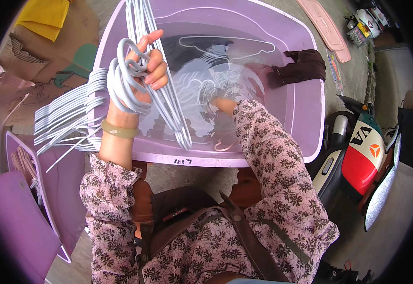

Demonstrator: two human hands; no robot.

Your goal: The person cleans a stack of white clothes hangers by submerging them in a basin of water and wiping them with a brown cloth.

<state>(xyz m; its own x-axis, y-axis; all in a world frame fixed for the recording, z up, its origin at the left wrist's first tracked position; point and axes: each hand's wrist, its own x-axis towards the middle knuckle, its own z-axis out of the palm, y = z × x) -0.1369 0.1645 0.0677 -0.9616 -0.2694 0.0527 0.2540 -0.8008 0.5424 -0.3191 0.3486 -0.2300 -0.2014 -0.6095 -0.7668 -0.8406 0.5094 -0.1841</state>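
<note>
We're clenching white hangers (172,113) in our left hand (151,66), hooks pointing left, bars running far-to-near; our right hand (212,99) is lying underwater, grip unclear.

One view: head cam, left half of a side-by-side fisheye pair, upright, unmirrored. Looks steeply down and slightly forward from above the wearer's torso (192,251), which fills bottom centre. Purple tub (306,118) is close, upper middle. Very wide coverage: cardboard (81,28) toward left rim, scooter (363,163) toward right. Straight edges bow; corners black.
</note>
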